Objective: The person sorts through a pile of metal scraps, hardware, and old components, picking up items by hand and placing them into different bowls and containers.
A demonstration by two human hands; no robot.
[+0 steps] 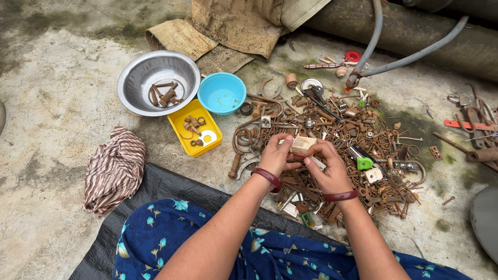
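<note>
Holding a small beige ribbed block (303,143) between them, the left hand (276,154) and the right hand (326,165) are working at the centre of the frame, both grips pinching it narrowly, just above a heap of rusty scrap metal (332,140) lying on the concrete floor (57,83). In the upper left, a steel bowl (136,78) is holding rusty bolts, touching a yellow tray (182,120) and near a blue bowl (222,93). A striped cloth (115,168) is lying at left.

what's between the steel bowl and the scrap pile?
Head view: the blue bowl and yellow tray sit between the steel bowl and the scrap pile.
</note>
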